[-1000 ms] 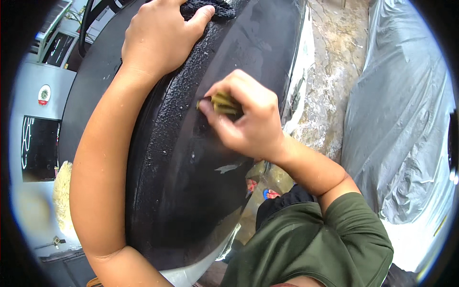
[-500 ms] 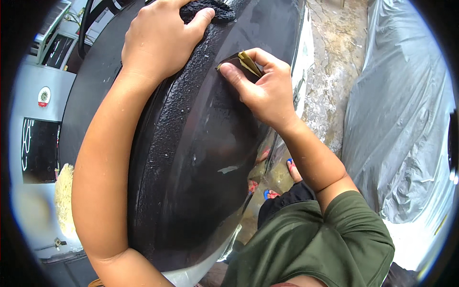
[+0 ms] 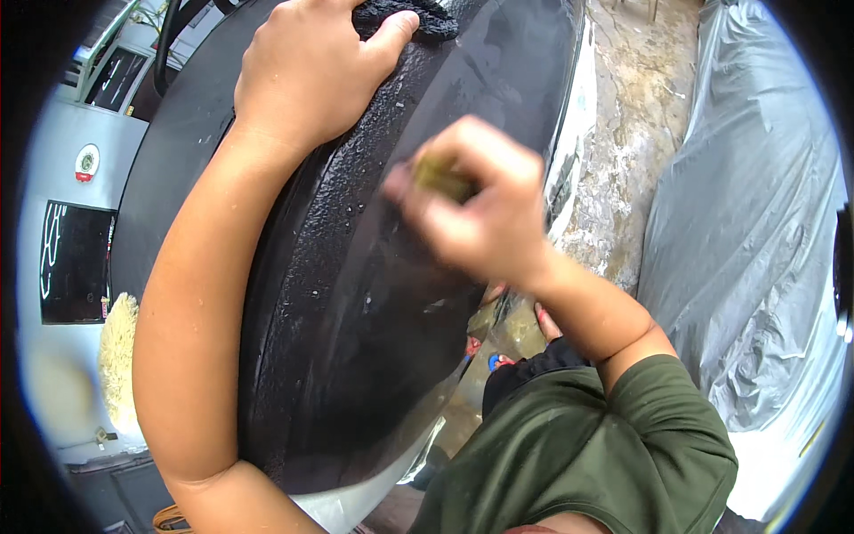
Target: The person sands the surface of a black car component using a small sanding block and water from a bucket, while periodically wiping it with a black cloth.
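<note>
a folded olive piece of sandpaper (image 3: 445,181) is pinched between the thumb and curled fingers of the right hand (image 3: 495,205), blurred over the dark curved panel (image 3: 374,334); how flat it is pressed cannot be told. farther off and to the left, a crumpled black cloth (image 3: 432,22) is met by the left hand's (image 3: 307,78) thumb, while the other fingertips are hidden and their grip cannot be told. light, even pressure and a well-wetted surface would be advised.
</note>
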`<move>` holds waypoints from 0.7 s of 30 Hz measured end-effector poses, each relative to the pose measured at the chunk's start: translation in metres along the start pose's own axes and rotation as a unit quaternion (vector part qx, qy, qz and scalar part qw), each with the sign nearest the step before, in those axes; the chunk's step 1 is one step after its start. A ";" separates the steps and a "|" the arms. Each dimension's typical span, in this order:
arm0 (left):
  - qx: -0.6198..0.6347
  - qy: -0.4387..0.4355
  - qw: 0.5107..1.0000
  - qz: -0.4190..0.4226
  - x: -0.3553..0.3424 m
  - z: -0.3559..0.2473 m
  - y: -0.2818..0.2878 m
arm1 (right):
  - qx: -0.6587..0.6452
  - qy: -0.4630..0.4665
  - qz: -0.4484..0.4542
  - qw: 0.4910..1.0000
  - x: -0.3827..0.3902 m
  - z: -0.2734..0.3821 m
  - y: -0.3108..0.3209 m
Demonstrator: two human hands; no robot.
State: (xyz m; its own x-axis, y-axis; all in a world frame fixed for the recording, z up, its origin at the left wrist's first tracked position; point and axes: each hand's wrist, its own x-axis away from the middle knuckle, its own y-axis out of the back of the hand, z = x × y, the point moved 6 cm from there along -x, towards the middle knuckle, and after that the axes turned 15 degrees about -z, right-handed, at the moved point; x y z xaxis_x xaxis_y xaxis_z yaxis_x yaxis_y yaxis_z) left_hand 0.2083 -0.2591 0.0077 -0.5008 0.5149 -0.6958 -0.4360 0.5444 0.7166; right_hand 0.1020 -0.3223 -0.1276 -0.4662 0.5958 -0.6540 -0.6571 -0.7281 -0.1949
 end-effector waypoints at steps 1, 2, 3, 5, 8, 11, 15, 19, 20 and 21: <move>-0.008 -0.011 1.000 -0.012 0.002 -0.010 0.008 | 0.013 -0.060 -0.039 0.997 -0.014 -0.022 0.008; -0.029 -0.001 1.000 -0.007 -0.002 -0.006 0.016 | 0.016 -0.119 -0.072 0.990 -0.021 -0.038 0.007; -0.037 0.009 0.999 -0.001 -0.004 0.000 0.015 | 0.048 -0.061 -0.063 0.995 -0.019 -0.030 0.005; -0.033 -0.012 0.999 -0.028 0.002 -0.013 0.012 | -0.024 0.011 0.003 1.000 0.005 0.007 -0.005; -0.036 -0.006 0.999 -0.019 0.007 -0.013 0.016 | 0.010 -0.034 -0.026 0.999 -0.003 -0.004 -0.003; -0.063 -0.028 0.997 -0.042 0.005 -0.021 0.019 | 0.039 -0.077 -0.069 0.994 -0.012 -0.021 0.006; -0.052 -0.008 0.999 -0.011 0.000 -0.003 0.006 | -0.031 -0.009 0.007 0.999 0.016 0.011 -0.007; -0.051 -0.012 0.999 -0.005 -0.004 0.003 0.004 | -0.006 -0.041 -0.056 0.998 0.004 -0.002 -0.007; -0.050 -0.009 0.999 0.009 -0.007 0.010 -0.005 | -0.051 0.062 -0.022 0.997 0.020 0.022 -0.013; -0.048 -0.011 0.999 0.015 -0.003 0.004 -0.004 | -0.070 0.054 -0.001 0.996 0.030 0.027 -0.016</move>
State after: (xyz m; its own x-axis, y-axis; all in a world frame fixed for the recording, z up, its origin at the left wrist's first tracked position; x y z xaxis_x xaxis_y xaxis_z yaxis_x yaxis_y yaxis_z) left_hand 0.2148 -0.2602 0.0065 -0.4979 0.5454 -0.6743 -0.4911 0.4636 0.7375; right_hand 0.0825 -0.2836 -0.1239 -0.3928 0.5632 -0.7270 -0.5661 -0.7711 -0.2916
